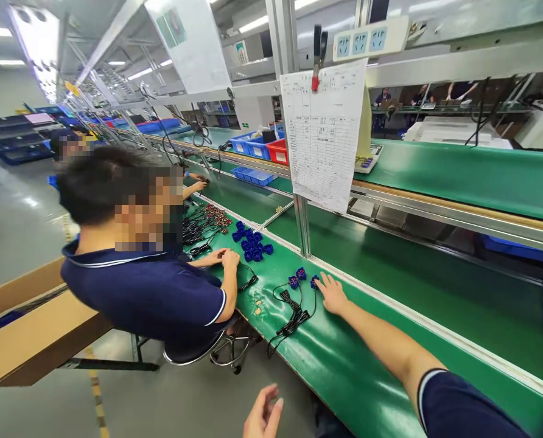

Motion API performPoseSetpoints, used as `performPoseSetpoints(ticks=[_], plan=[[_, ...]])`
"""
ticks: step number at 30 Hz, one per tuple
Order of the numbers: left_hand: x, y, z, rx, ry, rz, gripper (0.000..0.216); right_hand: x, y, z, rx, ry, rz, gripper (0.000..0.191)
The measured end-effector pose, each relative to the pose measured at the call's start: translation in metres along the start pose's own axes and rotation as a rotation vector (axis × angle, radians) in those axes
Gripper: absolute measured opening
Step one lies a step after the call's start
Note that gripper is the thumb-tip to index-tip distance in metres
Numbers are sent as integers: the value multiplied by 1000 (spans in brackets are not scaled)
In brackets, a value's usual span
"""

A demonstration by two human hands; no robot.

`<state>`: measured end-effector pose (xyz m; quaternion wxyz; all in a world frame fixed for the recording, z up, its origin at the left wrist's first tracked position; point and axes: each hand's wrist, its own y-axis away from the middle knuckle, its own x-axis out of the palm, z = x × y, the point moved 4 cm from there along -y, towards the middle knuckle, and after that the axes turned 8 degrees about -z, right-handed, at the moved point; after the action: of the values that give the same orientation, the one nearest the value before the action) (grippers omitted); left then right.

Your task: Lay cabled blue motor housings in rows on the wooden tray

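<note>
My right hand (332, 294) reaches across the green bench, its fingers stretched out. Its fingertips touch a small blue part (314, 281) that has a black cable. Just left of it lie two more blue parts (297, 278), with their black cables (293, 319) bundled on the bench. Low in the picture, my left hand (263, 415) hovers in front of the bench edge; its fingers are loosely bent, apart from the thumb, and nothing shows in them.
A co-worker (148, 292) sits at the left, both hands (223, 258) together over the bench. A pile of blue parts (252, 242) and black cables (193, 228) lie beyond. A metal post (301, 228) and hanging paper sheet (324, 134) stand ahead. Behind the co-worker is a cardboard box (38, 340).
</note>
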<state>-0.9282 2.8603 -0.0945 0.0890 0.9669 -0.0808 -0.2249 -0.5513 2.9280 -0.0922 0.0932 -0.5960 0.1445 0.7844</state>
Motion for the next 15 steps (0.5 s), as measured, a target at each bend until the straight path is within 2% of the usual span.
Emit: performPoseSetpoints(ticks=[2,3,5,7,10,13,15], plan=[[30,-42,-28,2,33,127,65,4,-44,18,-117,22,39,98],[45,-62,-43,1,26,148,66,6,-61,26,-178,41,61,99],[74,-101,-71,28,-44,157,62,11,-87,39,-282,66,109,97],[101,-137,-97,130,-166,140,52,16,-100,44,-336,44,143,93],[132,-181,-124,318,-409,67,42,25,-95,35,-325,-3,128,80],[147,-210,-132,347,-553,37,50,33,-63,10,-264,-23,82,68],[152,-221,-134,348,-611,55,56,38,-30,-10,-238,-36,68,71]])
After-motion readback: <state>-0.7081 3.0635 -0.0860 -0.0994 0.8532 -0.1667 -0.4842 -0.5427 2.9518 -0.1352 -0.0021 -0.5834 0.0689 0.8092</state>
